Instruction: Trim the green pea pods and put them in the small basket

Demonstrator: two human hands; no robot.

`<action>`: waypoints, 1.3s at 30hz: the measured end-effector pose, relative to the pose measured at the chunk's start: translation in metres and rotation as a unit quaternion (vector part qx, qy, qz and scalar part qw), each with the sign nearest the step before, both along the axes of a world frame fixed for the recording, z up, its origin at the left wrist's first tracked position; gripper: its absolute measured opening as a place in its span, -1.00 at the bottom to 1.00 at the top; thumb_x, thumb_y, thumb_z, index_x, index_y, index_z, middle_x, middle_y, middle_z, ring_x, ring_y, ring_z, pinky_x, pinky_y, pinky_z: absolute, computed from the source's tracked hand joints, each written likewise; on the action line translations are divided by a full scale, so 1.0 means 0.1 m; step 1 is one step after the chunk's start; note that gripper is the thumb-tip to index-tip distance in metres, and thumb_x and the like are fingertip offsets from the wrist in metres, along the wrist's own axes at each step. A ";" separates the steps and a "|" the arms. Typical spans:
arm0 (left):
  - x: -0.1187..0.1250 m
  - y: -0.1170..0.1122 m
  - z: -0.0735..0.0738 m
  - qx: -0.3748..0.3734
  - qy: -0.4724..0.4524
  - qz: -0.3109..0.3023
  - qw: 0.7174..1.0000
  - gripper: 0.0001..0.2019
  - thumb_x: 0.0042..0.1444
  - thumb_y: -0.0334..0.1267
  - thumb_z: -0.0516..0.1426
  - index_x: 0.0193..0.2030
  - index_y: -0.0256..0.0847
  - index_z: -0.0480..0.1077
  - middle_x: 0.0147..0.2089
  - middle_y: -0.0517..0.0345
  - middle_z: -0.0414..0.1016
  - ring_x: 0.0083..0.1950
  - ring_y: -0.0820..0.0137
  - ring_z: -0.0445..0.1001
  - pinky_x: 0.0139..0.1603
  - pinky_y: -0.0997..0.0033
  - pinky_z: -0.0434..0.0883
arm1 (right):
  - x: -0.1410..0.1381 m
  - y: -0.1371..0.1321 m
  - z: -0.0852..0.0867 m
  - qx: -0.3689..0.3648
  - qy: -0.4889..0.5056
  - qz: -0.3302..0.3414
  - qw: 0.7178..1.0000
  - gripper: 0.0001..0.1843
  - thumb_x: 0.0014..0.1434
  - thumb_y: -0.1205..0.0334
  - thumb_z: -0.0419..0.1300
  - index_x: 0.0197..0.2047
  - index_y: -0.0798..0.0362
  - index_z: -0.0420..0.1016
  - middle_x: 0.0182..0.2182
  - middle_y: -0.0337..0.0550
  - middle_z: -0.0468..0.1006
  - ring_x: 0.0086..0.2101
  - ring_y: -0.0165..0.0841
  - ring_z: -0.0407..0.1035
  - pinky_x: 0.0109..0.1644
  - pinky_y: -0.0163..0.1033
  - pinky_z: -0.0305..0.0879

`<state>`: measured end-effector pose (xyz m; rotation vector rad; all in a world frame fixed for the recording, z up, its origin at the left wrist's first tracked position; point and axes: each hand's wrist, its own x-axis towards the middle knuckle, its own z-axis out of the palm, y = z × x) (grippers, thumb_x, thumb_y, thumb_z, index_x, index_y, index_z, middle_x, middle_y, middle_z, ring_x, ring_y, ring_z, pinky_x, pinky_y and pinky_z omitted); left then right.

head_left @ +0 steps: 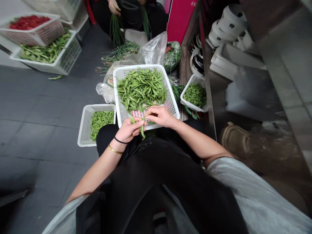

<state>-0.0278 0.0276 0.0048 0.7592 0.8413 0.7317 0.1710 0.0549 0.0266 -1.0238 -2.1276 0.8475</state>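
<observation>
A white basket (173,103) heaped with green pea pods (141,86) rests against my knees. My left hand (128,130) is closed round a pea pod (142,130) that hangs down from its fingers. My right hand (159,115) pinches the top end of the same pod, right beside the left hand, over the basket's near edge. A smaller white basket (84,128) on the floor to the left holds a thin layer of pods (101,119).
Another small basket of green bits (195,95) sits right of the big one, with plastic bags (153,48) behind. Far left, stacked baskets hold red chillies (28,22) and green pods (46,50). Another person's hand (114,6) handles green onions (119,50). Steel shelving (243,65) stands right.
</observation>
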 end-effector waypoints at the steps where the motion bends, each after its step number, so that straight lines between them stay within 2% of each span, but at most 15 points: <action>1: 0.00 0.00 0.01 0.001 0.000 -0.004 1.000 -0.74 -0.12 -0.18 0.33 -0.43 -0.38 0.49 -0.62 0.05 0.45 -0.77 0.72 0.02 -0.73 0.64 -0.08 | -0.03 0.01 0.00 0.002 -0.005 0.012 1.000 -0.82 0.19 0.23 0.12 -0.41 0.09 0.43 -0.44 -0.21 0.47 -0.39 -0.45 0.31 -0.25 -0.33 0.21; 5: 0.04 0.00 -0.01 -0.027 -0.010 -0.031 0.999 -0.75 -0.13 -0.21 0.33 -0.45 -0.39 0.48 -0.61 0.02 0.46 -0.77 0.72 0.01 -0.75 0.64 -0.14 | -0.11 0.01 -0.02 0.053 -0.075 0.041 0.995 -0.80 0.19 0.26 0.06 -0.43 0.08 0.42 -0.46 -0.21 0.42 -0.40 -0.44 0.27 -0.29 -0.35 0.16; 9: 0.09 0.02 -0.08 -0.096 -0.068 0.025 0.993 -0.78 -0.11 -0.22 0.30 -0.47 -0.36 0.43 -0.64 0.16 0.40 -0.79 0.76 -0.09 -0.77 0.66 -0.17 | -0.13 -0.06 -0.07 0.109 -0.150 -0.020 0.982 -0.75 0.20 0.20 0.02 -0.45 0.08 0.42 -0.43 -0.15 0.40 -0.39 -0.40 0.25 -0.30 -0.31 0.13; 12: 0.04 0.08 -0.14 -0.092 -0.077 0.099 0.988 -0.78 -0.11 -0.24 0.30 -0.44 -0.35 0.41 -0.65 0.25 0.34 -0.78 0.75 -0.09 -0.78 0.68 -0.14 | 0.00 -0.09 -0.06 0.101 -0.087 -0.078 0.988 -0.78 0.18 0.25 0.01 -0.45 0.07 0.39 -0.43 -0.14 0.41 -0.37 -0.40 0.27 -0.24 -0.29 0.18; 16: -0.08 0.15 -0.14 -0.006 -0.027 0.187 0.982 -0.76 -0.14 -0.22 0.32 -0.45 -0.31 0.38 -0.74 0.37 0.16 -0.77 0.69 -0.01 -0.76 0.65 -0.06 | 0.26 -0.04 0.00 0.019 -0.011 -0.156 0.987 -0.85 0.14 0.24 0.06 -0.43 0.07 0.36 -0.46 -0.20 0.40 -0.44 -0.43 0.24 -0.31 -0.30 0.20; 18: -0.08 0.16 -0.11 0.033 0.007 0.203 0.979 -0.74 -0.14 -0.19 0.33 -0.46 -0.28 0.36 -0.75 0.38 0.14 -0.77 0.66 0.02 -0.75 0.62 -0.04 | 0.26 -0.01 0.00 -0.045 0.006 -0.131 0.990 -0.85 0.12 0.18 0.11 -0.33 0.08 0.39 -0.42 -0.20 0.43 -0.44 -0.45 0.26 -0.32 -0.32 0.20; 21: -0.01 0.13 -0.08 0.068 0.048 0.210 0.974 -0.72 -0.14 -0.14 0.33 -0.45 -0.27 0.36 -0.74 0.38 0.15 -0.76 0.64 0.01 -0.73 0.58 -0.05 | 0.08 -0.01 -0.06 -0.114 -0.005 -0.019 0.993 -0.71 0.13 0.09 0.15 -0.16 0.11 0.41 -0.37 -0.21 0.47 -0.42 -0.46 0.29 -0.30 -0.35 0.18; 24: -0.01 0.10 -0.07 0.114 0.121 0.202 0.965 -0.73 -0.08 -0.10 0.29 -0.45 -0.26 0.37 -0.72 0.35 0.16 -0.73 0.62 0.01 -0.70 0.54 -0.07 | -0.12 0.00 -0.12 -0.107 -0.088 0.056 0.989 -0.76 0.20 0.16 0.07 -0.38 0.12 0.44 -0.52 -0.26 0.41 -0.48 -0.48 0.23 -0.34 -0.37 0.08; 26: -0.08 0.09 -0.06 0.203 0.223 0.180 0.936 -0.76 -0.03 -0.10 0.25 -0.45 -0.25 0.40 -0.68 0.29 0.22 -0.67 0.57 0.12 -0.65 0.53 0.04 | -0.16 0.02 -0.14 -0.066 -0.127 0.061 0.988 -0.69 0.22 0.23 0.03 -0.51 0.12 0.39 -0.57 -0.26 0.36 -0.50 -0.49 0.19 -0.35 -0.36 0.04; 28: -0.17 0.09 -0.02 0.332 0.352 0.110 0.868 -0.80 0.00 -0.14 0.22 -0.42 -0.24 0.44 -0.54 0.17 0.38 -0.53 0.48 0.30 -0.52 0.50 0.21 | -0.14 0.04 -0.15 -0.017 -0.144 0.060 0.988 -0.69 0.23 0.26 0.01 -0.52 0.13 0.38 -0.55 -0.24 0.36 -0.48 -0.47 0.19 -0.33 -0.35 0.05; 31: -0.25 0.11 0.09 0.461 0.501 -0.087 0.727 -0.85 0.04 -0.18 0.17 -0.40 -0.22 0.47 -0.37 0.06 0.47 -0.35 0.36 0.43 -0.40 0.45 0.27 | -0.08 0.05 -0.13 0.025 -0.166 0.127 0.978 -0.73 0.24 0.29 0.02 -0.48 0.13 0.40 -0.51 -0.21 0.40 -0.45 -0.45 0.21 -0.30 -0.35 0.07; 33: -0.25 0.12 0.16 0.476 0.513 -0.217 0.681 -0.83 0.05 -0.16 0.15 -0.42 -0.21 0.46 -0.40 0.08 0.47 -0.39 0.37 0.43 -0.44 0.47 0.24 | -0.07 0.04 -0.09 0.037 -0.165 0.198 0.966 -0.74 0.24 0.29 0.03 -0.46 0.12 0.40 -0.49 -0.21 0.41 -0.43 -0.45 0.23 -0.29 -0.35 0.10; 35: -0.23 0.13 0.20 0.453 0.443 -0.298 0.713 -0.77 0.08 -0.10 0.14 -0.42 -0.23 0.45 -0.48 0.13 0.46 -0.46 0.42 0.41 -0.47 0.50 0.23 | -0.08 0.03 -0.04 0.053 -0.135 0.241 0.960 -0.73 0.27 0.27 0.01 -0.44 0.11 0.40 -0.48 -0.22 0.41 -0.42 -0.46 0.24 -0.28 -0.36 0.13; 37: -0.18 0.12 0.19 0.385 0.328 -0.323 0.800 -0.71 0.12 -0.05 0.11 -0.43 -0.26 0.42 -0.56 0.15 0.45 -0.55 0.49 0.37 -0.52 0.54 0.22 | -0.10 0.02 -0.01 0.083 -0.095 0.234 0.964 -0.69 0.31 0.24 -0.03 -0.42 0.10 0.40 -0.48 -0.22 0.41 -0.41 -0.46 0.26 -0.27 -0.36 0.16; 39: -0.11 0.08 0.13 0.277 0.220 -0.267 0.896 -0.65 0.15 -0.02 0.08 -0.46 -0.28 0.37 -0.63 0.17 0.42 -0.67 0.55 0.27 -0.63 0.57 0.15 | -0.14 0.03 -0.03 0.129 -0.074 0.175 0.973 -0.66 0.33 0.22 -0.06 -0.41 0.11 0.41 -0.48 -0.19 0.41 -0.41 -0.45 0.26 -0.26 -0.34 0.18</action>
